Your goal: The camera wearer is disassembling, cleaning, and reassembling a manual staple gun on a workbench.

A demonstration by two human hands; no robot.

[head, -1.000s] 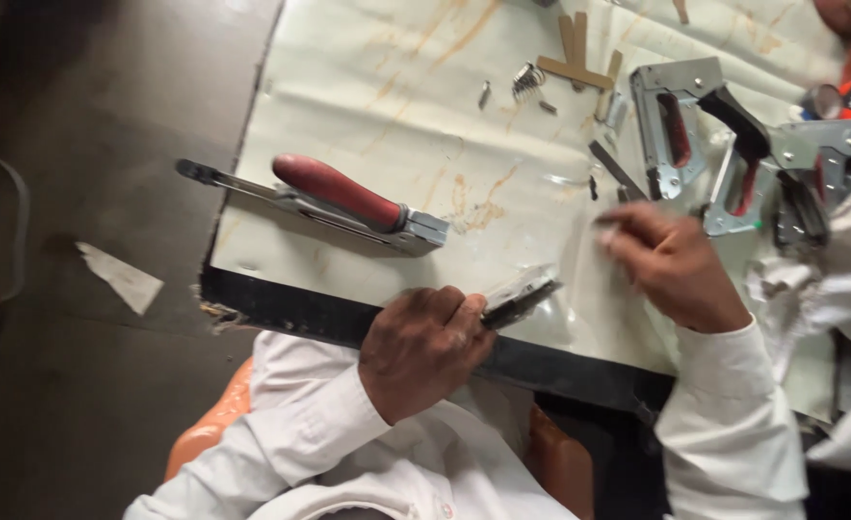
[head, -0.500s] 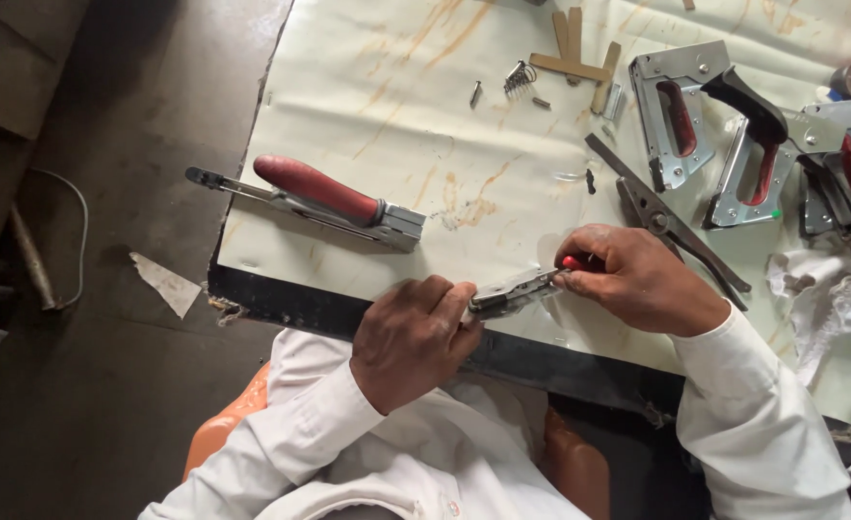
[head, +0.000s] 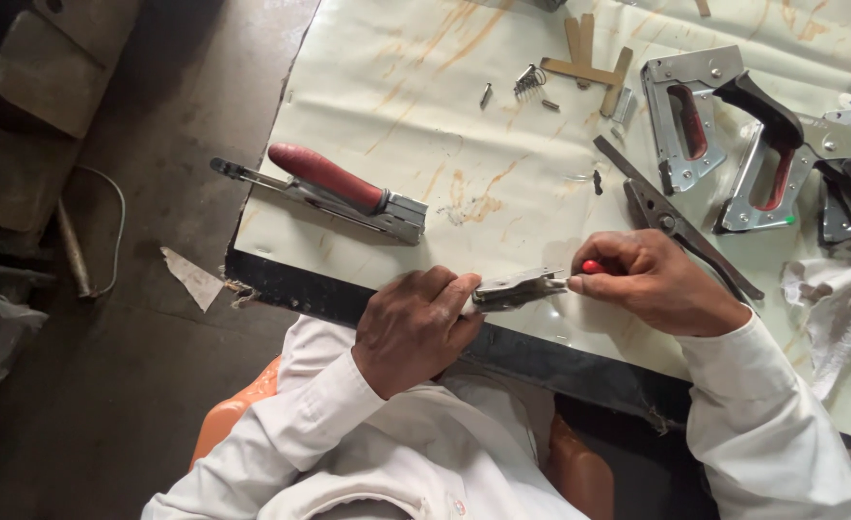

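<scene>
- The left hand, in the lower middle of the frame, is curled shut around one end of a small metal part, which sticks out to the right between the two hands, just over the dark front edge of the worktop.
- The right hand, right of centre, has its fingers pinched closed on a small tool with a red tip; that tip sits right at the far end of the metal part. How the tool meets the part is too small to tell.
- Both arms wear white sleeves, and the person sits on an orange seat at the bottom of the frame.
- A long stapler with a red handle lies at the left of the worktop, well apart from the hands.
- A pair of pliers lies just above the right hand.
- Several staple guns with metal bodies and dark handles lie in the upper right.
- A spring and small screws lie near the top centre, beside some flat brown strips.
- A white cloth lies at the right edge.
</scene>
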